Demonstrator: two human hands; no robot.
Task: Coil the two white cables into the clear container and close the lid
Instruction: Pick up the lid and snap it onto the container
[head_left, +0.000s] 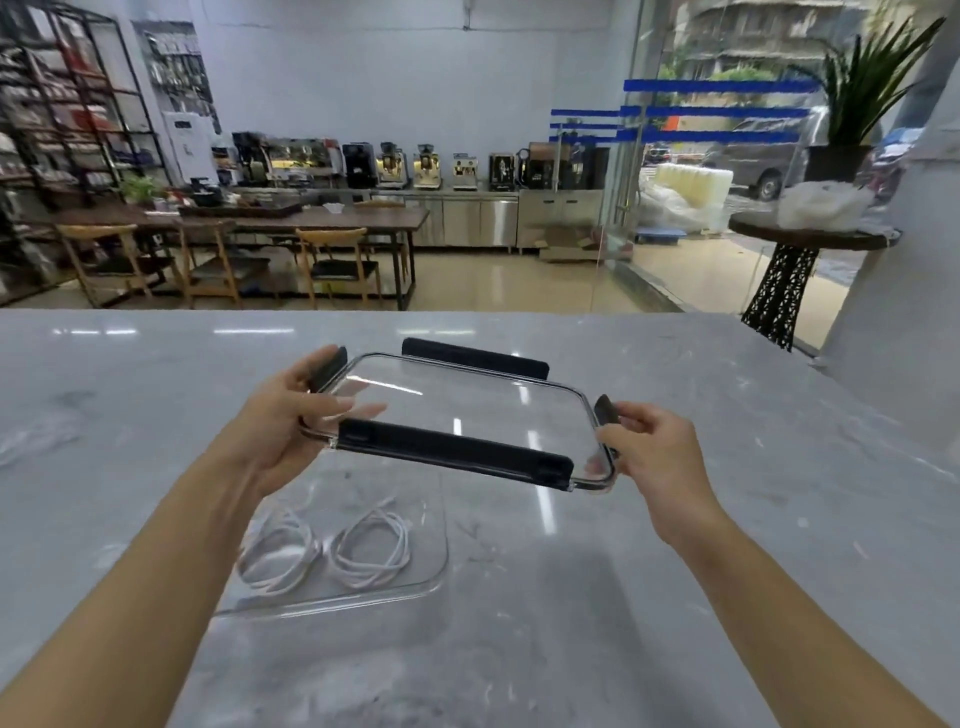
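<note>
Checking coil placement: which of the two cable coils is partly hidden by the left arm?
The left coil; the left hand's forearm crosses its left edge. The right coil shows fully.

We see a grey marble counter (675, 597), coffee machines (426, 166) (lined along the far wall), wooden chairs (337, 260), a potted plant (862, 104).

Both bare forearms extend forward, raised. Left hand (283, 415), at 10 o'clock, grips with thumb on top and fingers beneath. Right hand (652, 447), at 2 o'clock, pinches between thumb and curled fingers.
</note>
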